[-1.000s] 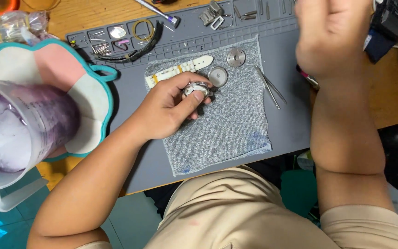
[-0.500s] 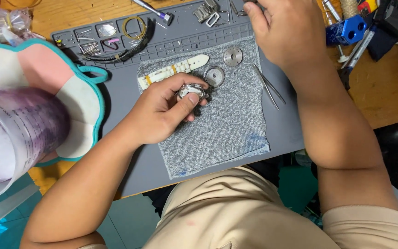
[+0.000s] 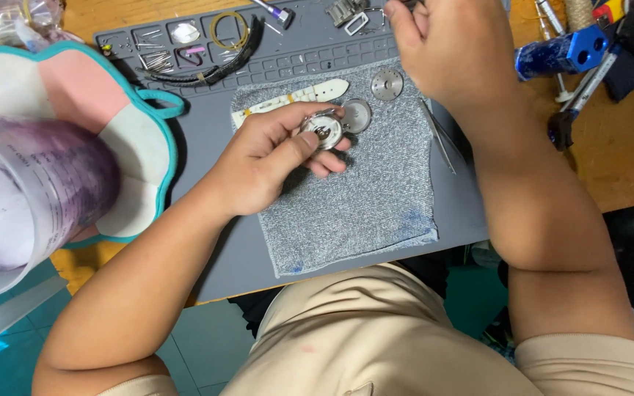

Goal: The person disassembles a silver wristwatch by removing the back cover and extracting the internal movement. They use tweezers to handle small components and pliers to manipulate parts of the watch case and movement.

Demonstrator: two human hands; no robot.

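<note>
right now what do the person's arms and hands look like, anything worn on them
Both arms are bare from hand to above the elbow, with no watch, bracelet, rings or gloves visible. The left hand and right hand are uncovered. Short beige sleeves show at the frame's bottom edge.

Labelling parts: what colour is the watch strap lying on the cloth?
White or cream, with small gold-coloured marks: the watch strap shows best in the head view.

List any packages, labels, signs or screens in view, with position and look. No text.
Clear plastic bag: top left corner on the wooden table, crinkled, see-through.
Plastic jug: far left, close to the camera, clear with a purple tint and printed measuring marks on its side.
No signs or screens visible.
</note>
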